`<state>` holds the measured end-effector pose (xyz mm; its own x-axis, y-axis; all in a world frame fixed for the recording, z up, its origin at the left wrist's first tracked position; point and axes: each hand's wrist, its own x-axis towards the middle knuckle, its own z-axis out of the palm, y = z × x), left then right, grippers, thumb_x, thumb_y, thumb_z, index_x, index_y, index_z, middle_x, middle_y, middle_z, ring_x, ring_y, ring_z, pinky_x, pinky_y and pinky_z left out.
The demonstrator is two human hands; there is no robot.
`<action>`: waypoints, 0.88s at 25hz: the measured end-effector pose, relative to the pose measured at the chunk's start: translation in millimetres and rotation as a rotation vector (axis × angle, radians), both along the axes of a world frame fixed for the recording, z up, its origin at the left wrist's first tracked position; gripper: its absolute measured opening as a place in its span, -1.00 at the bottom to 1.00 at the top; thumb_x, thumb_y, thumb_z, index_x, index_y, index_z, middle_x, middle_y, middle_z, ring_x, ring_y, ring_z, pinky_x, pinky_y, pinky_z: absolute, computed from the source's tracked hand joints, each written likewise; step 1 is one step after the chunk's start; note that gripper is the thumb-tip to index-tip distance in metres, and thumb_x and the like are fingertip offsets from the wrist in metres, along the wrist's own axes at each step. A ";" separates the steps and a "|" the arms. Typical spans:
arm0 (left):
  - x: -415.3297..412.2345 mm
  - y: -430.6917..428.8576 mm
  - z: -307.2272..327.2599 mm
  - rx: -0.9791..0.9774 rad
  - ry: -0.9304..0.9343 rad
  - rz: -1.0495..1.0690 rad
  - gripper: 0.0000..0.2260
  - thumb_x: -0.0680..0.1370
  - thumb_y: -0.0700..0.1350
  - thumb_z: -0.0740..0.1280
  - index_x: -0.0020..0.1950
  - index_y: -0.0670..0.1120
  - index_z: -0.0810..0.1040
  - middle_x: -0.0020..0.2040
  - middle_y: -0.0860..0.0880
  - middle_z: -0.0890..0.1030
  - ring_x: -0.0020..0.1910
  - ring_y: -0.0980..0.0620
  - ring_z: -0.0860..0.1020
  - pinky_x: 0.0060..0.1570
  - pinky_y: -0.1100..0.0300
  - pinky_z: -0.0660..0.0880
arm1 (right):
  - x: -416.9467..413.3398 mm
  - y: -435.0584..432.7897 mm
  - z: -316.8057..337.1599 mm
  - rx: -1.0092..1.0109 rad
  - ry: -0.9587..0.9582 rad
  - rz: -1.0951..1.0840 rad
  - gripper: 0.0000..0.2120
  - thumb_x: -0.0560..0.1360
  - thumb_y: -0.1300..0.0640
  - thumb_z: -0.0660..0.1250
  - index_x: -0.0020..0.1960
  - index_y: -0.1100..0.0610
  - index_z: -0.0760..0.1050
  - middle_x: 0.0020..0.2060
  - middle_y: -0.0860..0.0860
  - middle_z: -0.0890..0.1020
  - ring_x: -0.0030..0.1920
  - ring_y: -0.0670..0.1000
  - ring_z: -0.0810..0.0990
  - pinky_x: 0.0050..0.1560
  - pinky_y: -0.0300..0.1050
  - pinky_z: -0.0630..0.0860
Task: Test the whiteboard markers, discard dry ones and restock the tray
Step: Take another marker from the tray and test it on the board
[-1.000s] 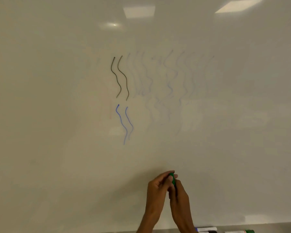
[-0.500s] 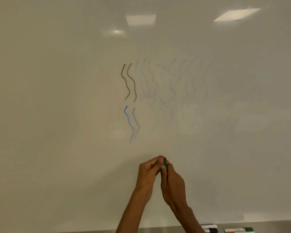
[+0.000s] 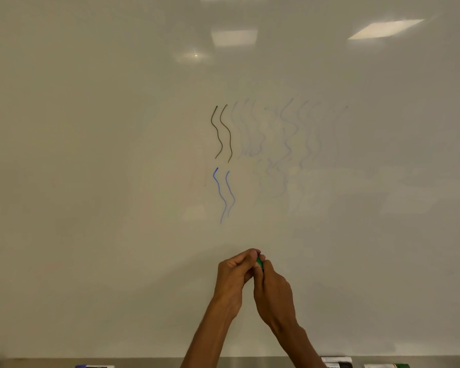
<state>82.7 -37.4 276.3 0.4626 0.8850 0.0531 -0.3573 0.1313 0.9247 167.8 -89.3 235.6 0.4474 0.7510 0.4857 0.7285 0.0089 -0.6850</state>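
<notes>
**Old scribbles and ceiling glare on the board**

The whiteboard [image 3: 91, 181] fills nearly everything in front of me. Near its middle stand two dark wavy lines [image 3: 221, 139], side by side and upright. Just below them run two blue wavy lines [image 3: 225, 197], thinning out toward their lower ends. To the right of both pairs is a patch of faint bluish ghost squiggles [image 3: 290, 139], smeared and barely legible. The glossy surface throws back the ceiling: one bright slanted light panel [image 3: 385, 29] at upper right, a duller square panel [image 3: 234, 38] left of it, and a small glowing spot [image 3: 196, 55] below that.
</notes>
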 end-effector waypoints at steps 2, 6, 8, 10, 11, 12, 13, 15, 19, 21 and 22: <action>-3.0 -2.9 1.0 -0.017 -0.032 0.029 -0.80 0.56 -0.17 0.38 0.13 -0.23 0.67 0.03 -0.17 0.72 0.07 -0.06 0.69 0.14 0.10 0.60 | -2.0 2.3 3.6 -0.004 0.060 0.059 -0.81 0.68 -0.02 0.04 -0.05 -0.06 0.36 -0.37 -0.16 0.50 -0.38 -0.14 0.53 -0.37 -0.34 0.37; -3.8 -7.7 0.6 0.005 -0.004 0.099 -0.82 0.55 -0.14 0.41 0.11 -0.14 0.70 0.00 -0.13 0.73 0.04 0.00 0.69 0.11 0.14 0.59 | -6.7 7.8 4.4 0.024 0.211 0.158 -0.81 0.68 0.21 0.11 -0.07 0.09 0.43 -0.26 -0.09 0.54 -0.20 -0.25 0.54 -0.19 -0.35 0.43; -3.0 -9.8 -1.2 -0.001 0.012 0.129 -0.85 0.55 -0.15 0.42 0.08 -0.14 0.70 -0.03 -0.11 0.74 0.01 0.00 0.69 0.06 0.18 0.59 | -11.2 7.0 1.7 0.021 0.175 0.143 -0.82 0.68 0.23 0.10 -0.01 0.05 0.43 -0.23 -0.11 0.55 -0.18 -0.24 0.56 -0.16 -0.39 0.45; -2.9 -10.8 -1.6 -0.028 0.018 0.127 -0.86 0.55 -0.16 0.41 0.07 -0.15 0.70 -0.05 -0.10 0.74 0.01 -0.01 0.69 0.06 0.18 0.59 | -13.8 3.6 -2.9 -0.032 0.084 0.082 -0.87 0.69 0.12 0.07 0.06 0.00 0.39 -0.22 -0.14 0.56 -0.24 -0.16 0.58 -0.23 -0.37 0.47; -3.3 -10.5 -1.3 -0.038 0.014 0.118 -0.86 0.56 -0.16 0.41 0.07 -0.15 0.71 -0.05 -0.11 0.74 0.01 -0.02 0.70 0.06 0.18 0.59 | -13.0 1.8 -2.6 -0.049 0.066 0.063 -0.87 0.69 0.07 0.06 0.05 -0.02 0.36 -0.24 -0.14 0.55 -0.28 -0.15 0.57 -0.26 -0.35 0.47; -4.0 -9.2 -0.5 -0.044 0.003 0.108 -0.85 0.56 -0.16 0.41 0.07 -0.17 0.70 -0.04 -0.13 0.73 0.02 -0.03 0.70 0.06 0.18 0.60 | -11.6 0.3 0.1 -0.041 0.087 0.075 -0.86 0.69 0.03 0.04 0.01 -0.04 0.35 -0.27 -0.14 0.55 -0.30 -0.14 0.56 -0.28 -0.33 0.46; -5.3 -7.6 0.9 -0.047 -0.015 0.100 -0.85 0.56 -0.17 0.40 0.07 -0.18 0.70 -0.03 -0.14 0.73 0.03 -0.03 0.70 0.05 0.19 0.60 | -10.0 -0.3 3.5 -0.022 0.138 0.110 -0.82 0.68 -0.01 0.03 -0.02 -0.06 0.36 -0.30 -0.12 0.55 -0.31 -0.15 0.55 -0.29 -0.31 0.45; -7.7 -4.6 3.4 -0.055 -0.059 0.086 -0.84 0.56 -0.17 0.40 0.07 -0.20 0.70 -0.02 -0.16 0.73 0.04 -0.04 0.69 0.03 0.20 0.61 | -7.9 -0.9 11.9 -0.004 0.200 0.170 -0.77 0.68 -0.07 0.01 -0.05 -0.10 0.39 -0.33 -0.10 0.55 -0.33 -0.18 0.53 -0.29 -0.29 0.43; -5.6 -4.3 5.2 -0.071 -0.080 0.076 -0.83 0.57 -0.16 0.38 0.04 -0.22 0.70 -0.04 -0.17 0.72 0.04 -0.09 0.68 0.01 0.19 0.62 | -6.4 2.3 15.6 -0.037 0.144 0.101 -0.74 0.66 -0.13 -0.02 -0.10 -0.09 0.35 -0.42 -0.12 0.47 -0.43 -0.15 0.46 -0.35 -0.28 0.36; -5.2 -3.3 11.9 -0.083 -0.125 0.055 -0.84 0.57 -0.16 0.36 -0.01 -0.21 0.69 -0.08 -0.18 0.71 0.00 -0.11 0.66 0.00 0.19 0.62 | -8.6 1.8 11.8 -0.032 0.179 0.065 -0.64 0.60 -0.20 -0.02 -0.21 -0.02 0.33 -0.46 -0.10 0.42 -0.47 -0.12 0.38 -0.38 -0.25 0.32; -5.9 -1.8 17.2 -0.088 -0.159 0.057 -0.85 0.57 -0.17 0.36 -0.02 -0.21 0.69 -0.09 -0.18 0.70 0.00 -0.12 0.65 0.02 0.18 0.62 | -9.6 1.1 7.4 -0.036 0.180 0.049 -0.60 0.58 -0.24 -0.02 -0.26 0.01 0.30 -0.48 -0.09 0.39 -0.49 -0.12 0.34 -0.40 -0.24 0.29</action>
